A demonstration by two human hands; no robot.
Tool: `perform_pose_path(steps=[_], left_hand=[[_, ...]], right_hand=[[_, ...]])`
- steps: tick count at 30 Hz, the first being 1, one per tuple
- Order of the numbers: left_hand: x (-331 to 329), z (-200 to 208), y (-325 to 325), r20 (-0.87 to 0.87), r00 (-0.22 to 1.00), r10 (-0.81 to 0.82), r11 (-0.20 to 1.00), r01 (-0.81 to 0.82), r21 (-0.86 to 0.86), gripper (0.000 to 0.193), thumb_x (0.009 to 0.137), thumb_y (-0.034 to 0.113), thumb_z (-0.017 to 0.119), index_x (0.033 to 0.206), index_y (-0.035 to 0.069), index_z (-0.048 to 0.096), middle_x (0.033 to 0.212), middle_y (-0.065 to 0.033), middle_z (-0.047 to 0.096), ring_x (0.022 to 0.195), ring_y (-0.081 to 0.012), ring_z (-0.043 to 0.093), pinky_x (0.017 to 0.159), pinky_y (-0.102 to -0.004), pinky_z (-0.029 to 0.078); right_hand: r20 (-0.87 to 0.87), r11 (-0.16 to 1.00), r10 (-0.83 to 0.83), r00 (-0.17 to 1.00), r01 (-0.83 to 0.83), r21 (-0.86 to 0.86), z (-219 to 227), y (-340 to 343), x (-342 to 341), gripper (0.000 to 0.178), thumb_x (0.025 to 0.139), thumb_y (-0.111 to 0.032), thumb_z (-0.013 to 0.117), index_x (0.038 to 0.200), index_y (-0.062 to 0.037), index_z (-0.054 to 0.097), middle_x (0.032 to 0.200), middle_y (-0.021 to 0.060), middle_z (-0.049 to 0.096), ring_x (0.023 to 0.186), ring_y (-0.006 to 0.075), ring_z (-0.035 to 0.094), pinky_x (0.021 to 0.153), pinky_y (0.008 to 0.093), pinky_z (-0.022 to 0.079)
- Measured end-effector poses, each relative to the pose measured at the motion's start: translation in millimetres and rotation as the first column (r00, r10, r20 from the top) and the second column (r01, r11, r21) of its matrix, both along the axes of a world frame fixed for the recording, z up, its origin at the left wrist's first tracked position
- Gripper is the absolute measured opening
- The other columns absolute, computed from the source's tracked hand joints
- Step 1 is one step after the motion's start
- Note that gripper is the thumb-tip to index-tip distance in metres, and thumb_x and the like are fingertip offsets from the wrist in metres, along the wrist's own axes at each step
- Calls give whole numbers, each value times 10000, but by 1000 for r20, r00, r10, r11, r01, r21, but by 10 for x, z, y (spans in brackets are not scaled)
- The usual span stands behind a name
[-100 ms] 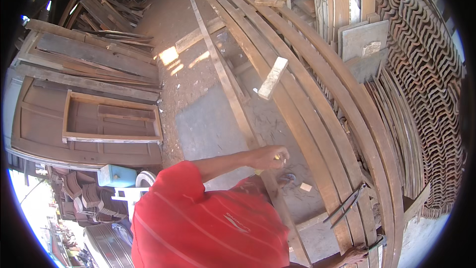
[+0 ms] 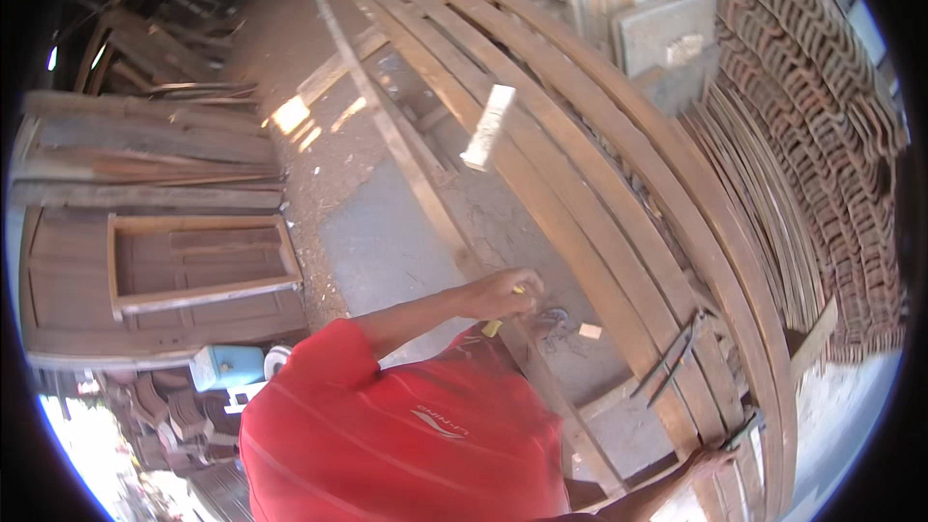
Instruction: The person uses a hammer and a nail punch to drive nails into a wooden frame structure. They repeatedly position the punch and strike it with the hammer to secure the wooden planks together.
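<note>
My left arm, in a red sleeve, reaches across a long narrow plank (image 2: 425,169). My left hand (image 2: 507,294) is closed around a small yellow thing (image 2: 519,288) whose kind I cannot make out; another yellow bit (image 2: 491,328) shows just below the hand. At the lower right, my right hand (image 2: 711,464) rests at the near end of several long wooden boards (image 2: 599,261). Its fingers are blurred, next to a metal tool (image 2: 746,429). Farther up the same boards lies a dark two-armed metal tool (image 2: 669,362).
A short pale wood block (image 2: 489,128) lies across the boards. Stacked roof tiles (image 2: 812,135) and thin strips (image 2: 759,193) line the right side. At left are a wooden frame (image 2: 203,266) on brown panels, and a blue box (image 2: 227,367). A small wood offcut (image 2: 590,331) lies on the floor.
The whole view has shifted and turned slightly, so the surroundings sit farther left. My left hand stays closed on the yellow thing, and my right hand remains beside the metal tool.
</note>
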State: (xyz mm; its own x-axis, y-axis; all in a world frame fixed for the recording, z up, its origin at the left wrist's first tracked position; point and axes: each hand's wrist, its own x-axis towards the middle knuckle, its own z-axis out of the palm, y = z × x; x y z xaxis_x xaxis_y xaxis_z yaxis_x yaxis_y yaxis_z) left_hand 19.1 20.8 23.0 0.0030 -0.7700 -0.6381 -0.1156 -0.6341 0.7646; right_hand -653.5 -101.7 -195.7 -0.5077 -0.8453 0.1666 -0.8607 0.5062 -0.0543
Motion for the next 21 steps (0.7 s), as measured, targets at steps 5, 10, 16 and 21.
perform_pose_path(steps=[5,10,16,21], left_hand=[[-569,-439,-30,-378,926,15,999,-29,-33,359,1019,116,623,1336,31,480,1070,-124,677,902,-178,666,815,-361,574],[-954,-490,-14,-630,776,-32,986,127,106,305,1004,164,649,1261,50,529,1052,-154,684,899,-232,683,805,-379,572],[-1328,-289,-2,-532,816,-226,956,292,41,284,1010,249,654,1179,33,580,964,-132,682,827,-211,669,745,-349,558],[-1700,-242,183,-410,890,-200,980,185,-77,285,987,268,686,1107,28,589,880,-88,661,730,-162,635,655,-309,536]], right_hand=[[178,989,82,981,-102,106,774,-152,-522,422,1024,-270,524,1325,24,546,1209,305,625,1108,478,634,897,574,518],[371,982,39,928,34,-188,1134,-235,-244,356,1031,-302,532,1004,45,607,954,344,674,889,490,668,790,555,519],[788,779,86,610,451,-435,2059,807,307,315,1014,-368,654,974,-70,559,692,-28,494,550,64,486,476,259,390],[905,684,-23,425,667,-295,2375,2372,1118,403,1030,-393,619,955,3,587,727,58,550,623,151,541,564,333,443]])
